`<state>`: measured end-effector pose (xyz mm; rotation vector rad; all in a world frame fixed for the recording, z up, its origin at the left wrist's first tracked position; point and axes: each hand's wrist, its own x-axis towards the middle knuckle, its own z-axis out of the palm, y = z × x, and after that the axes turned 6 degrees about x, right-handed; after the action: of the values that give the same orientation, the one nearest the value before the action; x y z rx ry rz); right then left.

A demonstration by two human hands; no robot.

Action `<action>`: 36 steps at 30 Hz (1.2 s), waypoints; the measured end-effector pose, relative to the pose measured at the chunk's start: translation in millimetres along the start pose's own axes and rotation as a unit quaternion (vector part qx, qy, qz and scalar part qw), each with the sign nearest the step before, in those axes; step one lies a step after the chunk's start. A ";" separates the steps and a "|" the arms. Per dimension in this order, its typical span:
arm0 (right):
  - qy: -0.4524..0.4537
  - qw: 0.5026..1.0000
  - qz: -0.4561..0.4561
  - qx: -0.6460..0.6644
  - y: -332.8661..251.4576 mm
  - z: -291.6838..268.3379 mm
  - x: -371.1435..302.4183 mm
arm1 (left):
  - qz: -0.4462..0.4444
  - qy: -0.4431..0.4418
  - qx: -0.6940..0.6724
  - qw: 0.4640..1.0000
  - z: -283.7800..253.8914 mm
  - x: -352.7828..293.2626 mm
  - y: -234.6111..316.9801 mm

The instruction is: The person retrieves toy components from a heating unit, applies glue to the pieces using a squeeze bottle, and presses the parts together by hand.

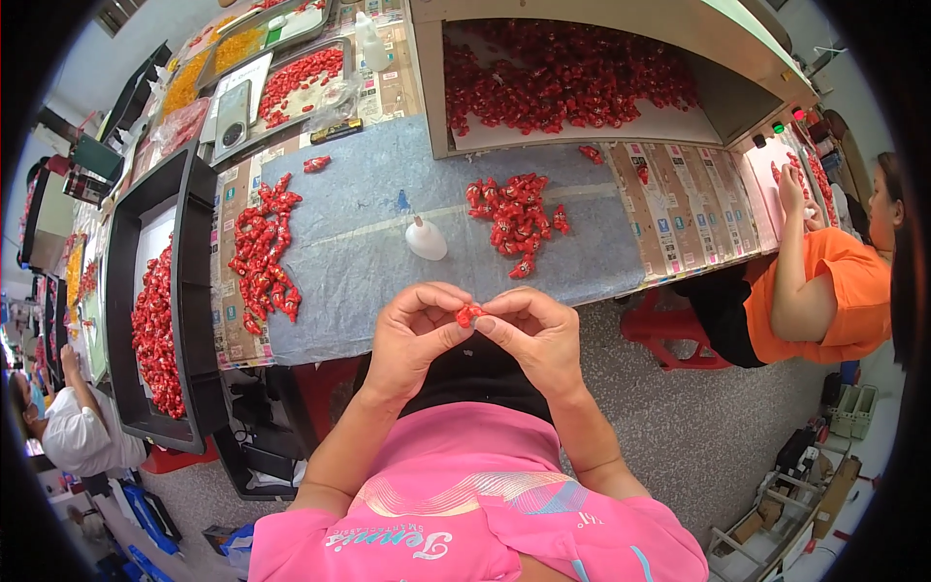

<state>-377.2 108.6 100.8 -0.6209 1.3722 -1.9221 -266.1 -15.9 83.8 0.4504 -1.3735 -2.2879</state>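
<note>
Left hand (419,335) and right hand (535,338), fingertips nearly closed, pinch one small red piece (469,314) near the bench (354,286) edge; probably light, stiff, slightly slick, best held by opposite sides.

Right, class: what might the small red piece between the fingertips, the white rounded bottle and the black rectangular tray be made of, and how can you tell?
Small red piece: probably plastic or resin, glossy, from its bright, shiny look.
White rounded bottle: likely plastic with a satin finish, from its smooth, softly shaded body.
Black rectangular tray: apparently plastic, semi-matte, given its dull sheen.
</note>
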 end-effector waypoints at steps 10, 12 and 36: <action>0.014 0.999 -0.018 -0.033 2.8 0.1 0.4 | 0.055 0.004 0.057 0.997 5.1 2.9 1.7; 0.018 0.999 -0.009 -0.040 2.1 -0.7 0.3 | 0.066 -0.001 0.068 0.996 2.1 2.8 -1.3; -0.038 0.960 -0.171 -0.219 -2.8 -6.7 3.0 | 0.196 0.072 0.266 0.941 7.8 -5.2 0.4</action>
<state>-384.6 111.0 101.2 -1.2007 1.7474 -1.8282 -265.3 -7.6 88.0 0.4453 -1.8125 -1.5256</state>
